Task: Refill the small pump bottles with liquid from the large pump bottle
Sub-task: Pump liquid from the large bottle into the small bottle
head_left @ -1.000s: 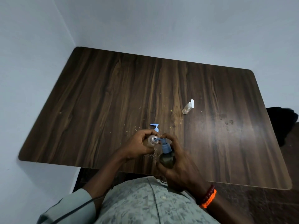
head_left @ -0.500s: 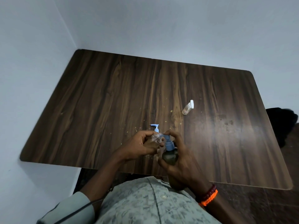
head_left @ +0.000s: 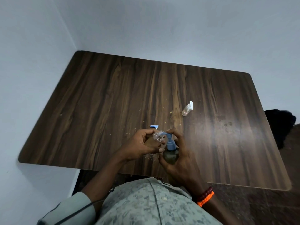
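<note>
Low in the centre of the frame, the left hand (head_left: pixel 142 144) curls its fingers round a small clear plastic bottle (head_left: pixel 158 136), tilting its open neck toward the blue spout. The right hand (head_left: pixel 178 153) wraps the large dark rounded pump bottle (head_left: pixel 170 155), one fingertip resting on its blue pump head (head_left: pixel 169 139). A loose blue pump cap (head_left: pixel 153 127) lies just above the left hand on the dark wood-grain table (head_left: pixel 113 98). Toward centre right, well apart, stands a second small clear bottle with a white pump (head_left: pixel 187 108).
</note>
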Tool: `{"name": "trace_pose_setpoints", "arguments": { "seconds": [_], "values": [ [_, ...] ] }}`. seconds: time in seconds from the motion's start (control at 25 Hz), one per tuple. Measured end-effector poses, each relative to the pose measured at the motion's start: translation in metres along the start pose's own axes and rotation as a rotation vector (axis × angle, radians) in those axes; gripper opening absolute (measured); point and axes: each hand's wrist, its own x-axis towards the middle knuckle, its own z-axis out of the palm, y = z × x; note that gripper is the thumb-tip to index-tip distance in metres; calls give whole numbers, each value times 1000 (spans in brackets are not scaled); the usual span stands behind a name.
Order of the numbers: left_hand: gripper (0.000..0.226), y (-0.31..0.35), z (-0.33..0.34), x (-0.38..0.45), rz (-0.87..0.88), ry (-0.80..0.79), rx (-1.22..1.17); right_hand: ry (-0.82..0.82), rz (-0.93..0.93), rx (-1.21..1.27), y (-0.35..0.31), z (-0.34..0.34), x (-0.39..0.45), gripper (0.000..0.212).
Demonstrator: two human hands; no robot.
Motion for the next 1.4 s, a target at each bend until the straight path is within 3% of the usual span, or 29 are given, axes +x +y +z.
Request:
{"name": "trace_pose_setpoints", "arguments": {
  "seconds": [0.12,0.36,0.6,0.84,1.08,1.28,1.4],
  "values": [
    [45,-2,2,1,-4,-18,15,35,6,-34,2,-2,2,76],
    [46,-6,0,3,-1,17,14,-77,-32,-113,-3,-5,-2,97],
    [51,-5,3,-1,-21,23,16,-49,-17,-174,-9,-5,5,63],
    [46,-7,-3,1,-34,76,55,-120,-39,-165,-6,-4,6,85],
    [53,-5,-1,-3,-74,54,102,-50,16,-187,-7,-3,5,67],
    [52,-3,-3,-2,-67,65,87,-74,-22,-151,-10,-2,4,79],
    [50,-2,-3,-4,-64,75,93,-89,-28,-182,-11,-4,2,74]
  ]
}}
